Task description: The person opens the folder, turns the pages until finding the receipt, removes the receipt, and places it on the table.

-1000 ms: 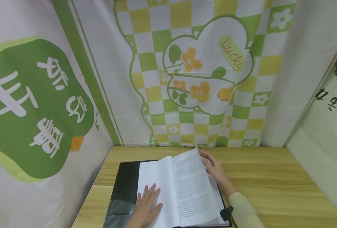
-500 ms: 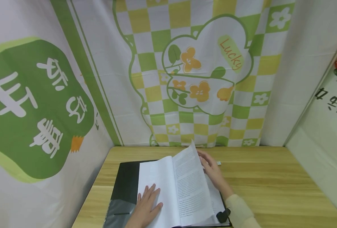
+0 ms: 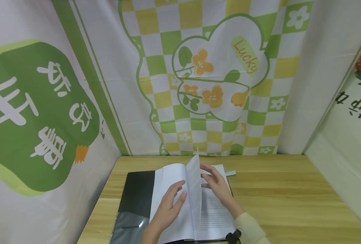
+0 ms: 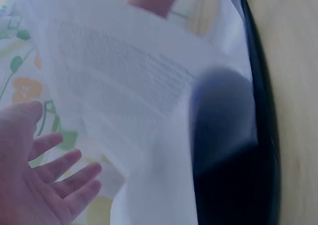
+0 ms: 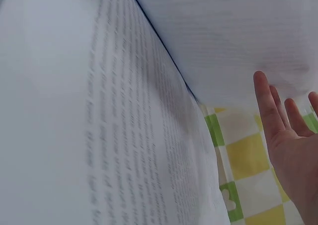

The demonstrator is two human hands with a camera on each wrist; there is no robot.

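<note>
A black folder (image 3: 139,189) lies spread on the table, with printed sheets in it. One page (image 3: 193,193) stands nearly upright along the middle; the left wrist view shows printed lines on this page (image 4: 114,71). My right hand (image 3: 217,186) is behind it on the right, fingers extended against or close to its back. In the right wrist view the right hand (image 5: 293,130) has straight, spread fingers and grasps nothing. My left hand (image 3: 169,205) hovers over the left blank page (image 3: 168,176). Its fingers are loosely spread and hold nothing, as the left hand (image 4: 49,170) in its wrist view shows.
The wooden table (image 3: 284,200) extends to the right of the folder. A pale blue tab (image 3: 230,173) sticks out at the upper right of the papers. Printed cloth (image 3: 214,135) hangs behind the table and at both sides.
The page has swung leftward from lying over the right stack to nearly upright, uncovering the printed sheet beneath. My right hand moved left with it. My left hand lifted and shifted up and right.
</note>
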